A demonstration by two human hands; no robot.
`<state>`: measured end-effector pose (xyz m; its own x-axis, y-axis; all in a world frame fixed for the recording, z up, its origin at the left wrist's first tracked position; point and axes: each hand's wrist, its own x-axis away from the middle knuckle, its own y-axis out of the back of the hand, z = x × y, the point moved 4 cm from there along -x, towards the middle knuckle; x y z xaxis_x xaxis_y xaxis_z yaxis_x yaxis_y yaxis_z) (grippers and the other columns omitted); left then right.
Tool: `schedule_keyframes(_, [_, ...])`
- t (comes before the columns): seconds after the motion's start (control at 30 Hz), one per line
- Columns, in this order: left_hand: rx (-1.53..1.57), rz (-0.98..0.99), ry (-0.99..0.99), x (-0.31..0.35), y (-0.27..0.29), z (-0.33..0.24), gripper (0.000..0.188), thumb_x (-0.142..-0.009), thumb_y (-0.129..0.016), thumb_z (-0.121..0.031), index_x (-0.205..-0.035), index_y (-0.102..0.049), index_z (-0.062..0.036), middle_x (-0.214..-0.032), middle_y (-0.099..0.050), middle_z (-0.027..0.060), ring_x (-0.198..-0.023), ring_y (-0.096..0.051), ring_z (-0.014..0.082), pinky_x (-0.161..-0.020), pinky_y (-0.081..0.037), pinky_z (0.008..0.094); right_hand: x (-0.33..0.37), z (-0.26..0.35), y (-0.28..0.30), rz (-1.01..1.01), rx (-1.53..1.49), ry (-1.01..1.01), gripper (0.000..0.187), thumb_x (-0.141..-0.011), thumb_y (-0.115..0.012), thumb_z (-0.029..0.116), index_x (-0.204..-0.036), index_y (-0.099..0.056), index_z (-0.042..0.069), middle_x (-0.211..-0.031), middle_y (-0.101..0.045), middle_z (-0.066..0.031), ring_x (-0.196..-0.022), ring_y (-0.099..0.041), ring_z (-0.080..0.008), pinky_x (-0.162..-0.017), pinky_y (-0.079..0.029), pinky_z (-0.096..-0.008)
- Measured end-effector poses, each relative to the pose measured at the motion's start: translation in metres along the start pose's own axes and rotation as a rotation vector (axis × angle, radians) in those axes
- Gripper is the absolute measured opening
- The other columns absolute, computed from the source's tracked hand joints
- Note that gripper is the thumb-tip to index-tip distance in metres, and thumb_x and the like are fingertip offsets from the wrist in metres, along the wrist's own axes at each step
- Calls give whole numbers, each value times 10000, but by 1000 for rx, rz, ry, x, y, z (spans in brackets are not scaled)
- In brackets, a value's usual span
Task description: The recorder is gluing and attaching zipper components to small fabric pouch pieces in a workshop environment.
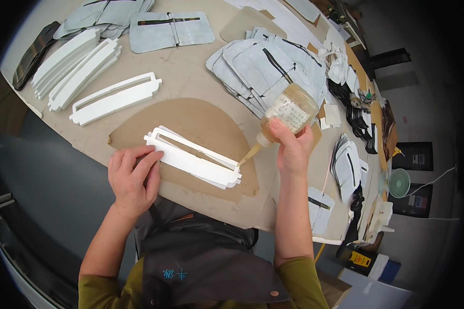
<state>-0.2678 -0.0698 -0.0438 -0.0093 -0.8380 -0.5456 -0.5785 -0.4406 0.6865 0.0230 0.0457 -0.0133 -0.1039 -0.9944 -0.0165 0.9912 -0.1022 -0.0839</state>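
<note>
Over the beige surface (183,69), the half-curled left hand (134,175) holds a white strip (193,160); the right hand (295,147) clasps a bottle (290,112).

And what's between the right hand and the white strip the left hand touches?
The head view shows a nozzle, on the bottle in the right hand, pointing at the white strip.

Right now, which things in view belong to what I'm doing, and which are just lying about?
Likely in the job:
White slotted strips, touched by your left hand
Bottle in your right hand
Brown board beneath the strips
Similar white strips nearby

Probably just lying about:
Round green object
Grey panels, untouched, less certain
</note>
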Motion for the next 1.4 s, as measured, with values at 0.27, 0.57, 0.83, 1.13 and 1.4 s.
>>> schedule_keyframes(0.27, [-3,-6,6,-2,0,-1,242,-773,-682,7,-998,-717,-75,-1027,-674,77,-878,-585,278,-777,-458,374,22,-18,15,-90,-14,-14,570,-830,-794,145,-1303,-533,-37,-1137,-672,-117,-1014,-662,-201,-891,-542,-341])
schedule_keyframes(0.57, [46,-44,11,2,1,3,340,-773,-690,-6,-1105,-674,-76,-995,-682,78,-874,-598,299,-777,-454,405,5,20,-42,185,-647,-283,493,-926,-709,249,-1324,-536,16,-1217,-649,-88,-1047,-662,-227,-940,-545,-364])
schedule_keyframes(0.83, [91,-120,58,6,2,7,389,-782,-636,58,-1149,-664,-68,-946,-676,59,-833,-591,272,-740,-443,373,15,17,-155,372,-21,61,562,-817,-828,78,-1279,-520,-6,-1146,-650,-86,-1017,-652,-155,-897,-535,-311])
schedule_keyframes(1.13, [75,-92,69,6,1,8,484,-741,-626,30,-1215,-639,-66,-924,-647,47,-860,-588,258,-742,-448,366,14,9,-170,419,-21,77,549,-797,-829,21,-1249,-521,-27,-1107,-659,-100,-963,-667,-157,-831,-564,-302])
schedule_keyframes(1.4, [97,-100,70,4,3,7,430,-759,-617,60,-1167,-657,-69,-916,-660,63,-841,-589,279,-739,-445,381,13,13,-147,409,60,11,537,-770,-834,20,-1222,-552,-45,-1061,-684,-119,-900,-691,-169,-770,-585,-307])
